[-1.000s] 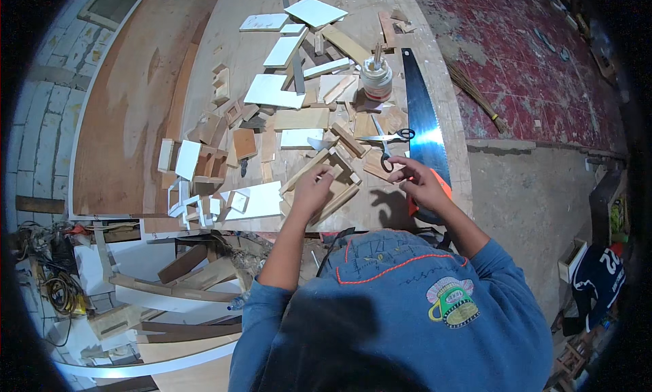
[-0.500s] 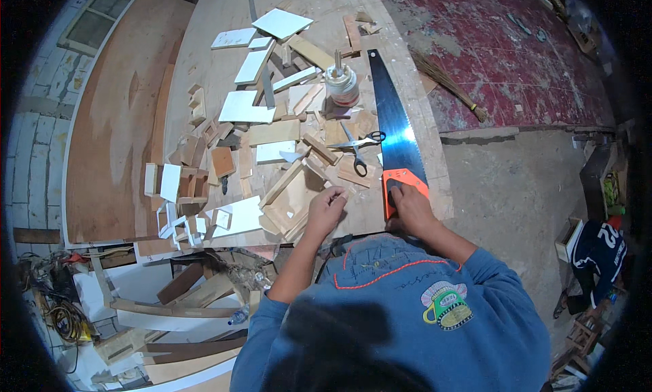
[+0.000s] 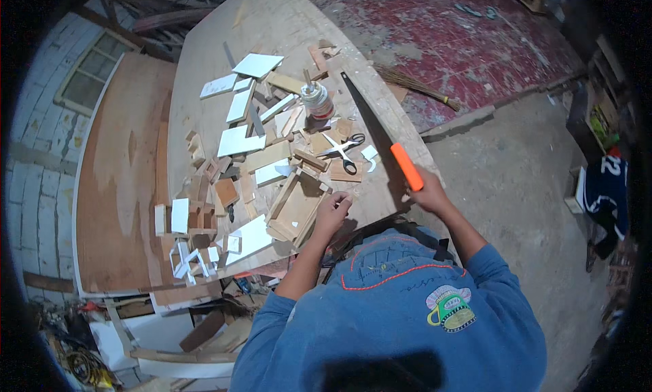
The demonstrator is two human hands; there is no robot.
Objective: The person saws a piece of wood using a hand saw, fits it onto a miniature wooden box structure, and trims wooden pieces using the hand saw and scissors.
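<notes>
My right hand [image 3: 430,190] grips a handsaw by its orange handle [image 3: 407,166]. The saw is turned nearly on edge, its dark blade [image 3: 370,114] pointing away along the right side of the table. At the near edge my left hand [image 3: 335,209] is closed, fingers curled against the thumb; whatever it may hold is hidden. Just left of it lies a shallow open wooden box [image 3: 296,205]. Black-handled scissors [image 3: 344,147] lie open between the box and the saw. Beyond them a jar [image 3: 316,101] with whitish smears has sticks standing in it.
White board offcuts [image 3: 238,141] and wood scraps cover the table's middle. A small compartmented wooden piece [image 3: 202,217] and white frames [image 3: 191,259] stand at the left. A plywood sheet [image 3: 122,181] leans beyond. A broom [image 3: 424,88] lies right, and another person [image 3: 606,200] is at the far right.
My right hand has lifted and turned the saw from lying flat to nearly on edge. A small white piece now shows beside the scissors. The view has shifted, and my left hand stays near the box.
</notes>
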